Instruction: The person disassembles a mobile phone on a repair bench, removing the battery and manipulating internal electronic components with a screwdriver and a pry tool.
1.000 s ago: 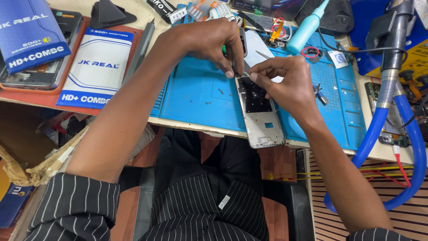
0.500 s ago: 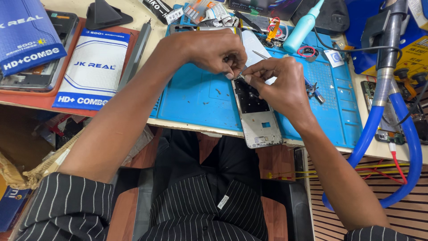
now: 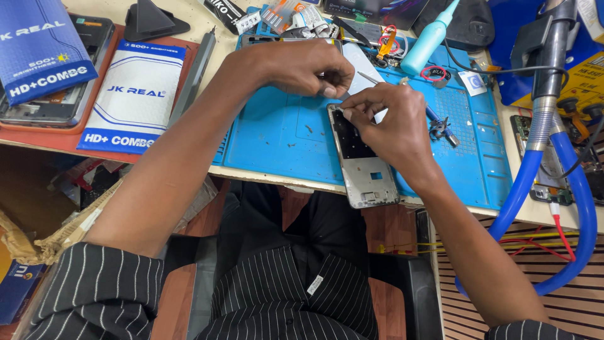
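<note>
An opened phone frame (image 3: 368, 173) with a dark upper half and silver lower half lies on the blue work mat (image 3: 277, 135), its lower end past the table edge. My right hand (image 3: 393, 123) grips the frame's top end with thumb and fingers. My left hand (image 3: 302, 66) reaches over from the left, its fingertips pinched on a small dark tool tip just above the frame's top corner. A thin metal tool (image 3: 367, 77) pokes out beside my right fingers; who holds it is unclear.
White-and-blue packages (image 3: 135, 94) and a blue box (image 3: 38, 47) lie left on a red tray. A teal bottle (image 3: 428, 41), small parts and pliers (image 3: 440, 129) crowd the mat's far side. A blue hose (image 3: 566, 189) on a metal stand loops at right.
Both hands stay at the frame's top end with only small finger shifts. The frame sits slightly farther left in view as the camera moved.
</note>
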